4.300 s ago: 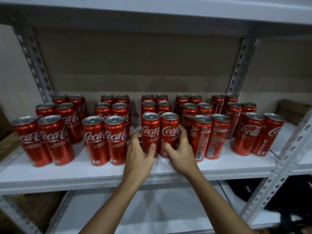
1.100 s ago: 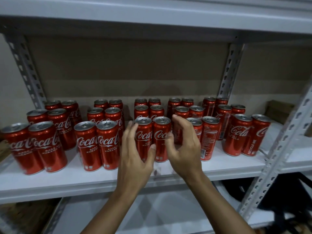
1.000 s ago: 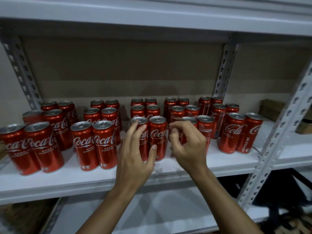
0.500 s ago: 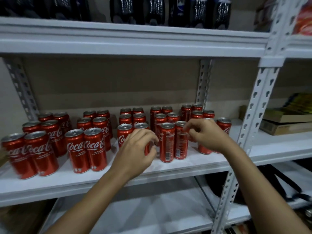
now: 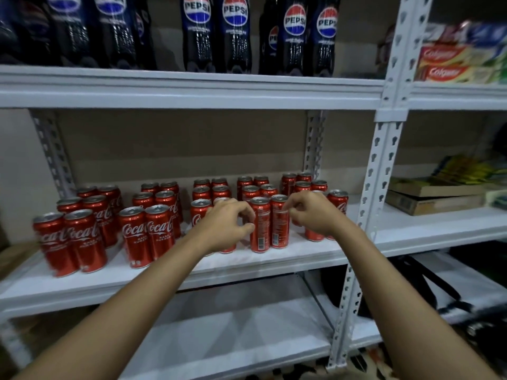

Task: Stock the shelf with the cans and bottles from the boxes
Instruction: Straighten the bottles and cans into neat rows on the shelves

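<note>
Several red Coca-Cola cans [image 5: 148, 234] stand in pairs, three rows deep, on the white middle shelf [image 5: 274, 257]. Both my hands are raised at the front row. My left hand [image 5: 225, 226] has its fingers curled and covers a can, with thumb and fingertips by the left side of a front can [image 5: 259, 226]. My right hand [image 5: 312, 213] is also curled, its fingertips at the right side of the neighbouring can [image 5: 279, 223]. Neither hand encloses a can. Dark Pepsi bottles [image 5: 236, 34] line the shelf above.
A perforated white upright [image 5: 384, 160] separates this bay from the right bay, which holds flat cardboard boxes [image 5: 433, 198] and toothpaste packs [image 5: 444, 64] higher up. The white lower shelf [image 5: 233, 338] is below my arms. A dark bag [image 5: 411, 286] sits at lower right.
My hands let go of the middle front pair, curled up and shifted right to the adjacent pair. The view swung up and right, revealing the Pepsi shelf and right bay.
</note>
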